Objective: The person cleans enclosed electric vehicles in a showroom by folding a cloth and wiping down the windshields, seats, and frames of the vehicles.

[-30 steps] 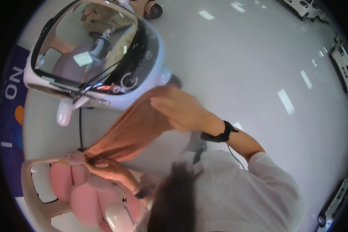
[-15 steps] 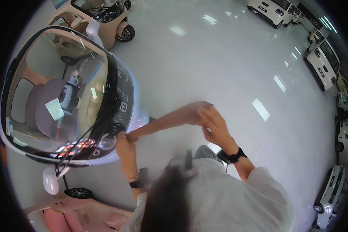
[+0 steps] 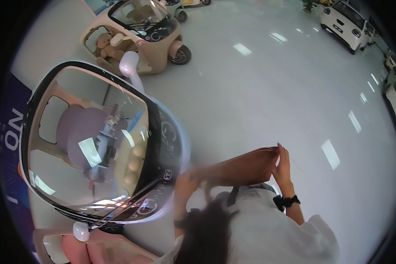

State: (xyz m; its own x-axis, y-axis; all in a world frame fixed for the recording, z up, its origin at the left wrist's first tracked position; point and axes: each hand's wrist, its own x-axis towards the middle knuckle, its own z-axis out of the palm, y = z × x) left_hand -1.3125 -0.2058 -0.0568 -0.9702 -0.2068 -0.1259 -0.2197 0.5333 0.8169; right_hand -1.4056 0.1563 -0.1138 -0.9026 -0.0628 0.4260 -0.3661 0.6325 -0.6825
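Note:
A brown cloth is stretched between my two hands, in front of my body. My right hand grips its upper right corner, with the thumb and fingers closed on the edge. At the other end my left hand is closed on the cloth; this end is blurred and the fingers are partly smeared. Just to the left of that hand stands a small lilac vehicle with a wide windshield. Dark hair covers part of my left forearm.
A beige three-wheeler with a teddy bear inside stands behind the lilac one. A pink vehicle is close at lower left. Two white mirrors stick out. White cars line the right side of the glossy floor.
The cloth was a narrow twisted strip and now hangs wider and flatter. My hands have come lower and closer to my body. The view has shifted, so the vehicles sit further right.

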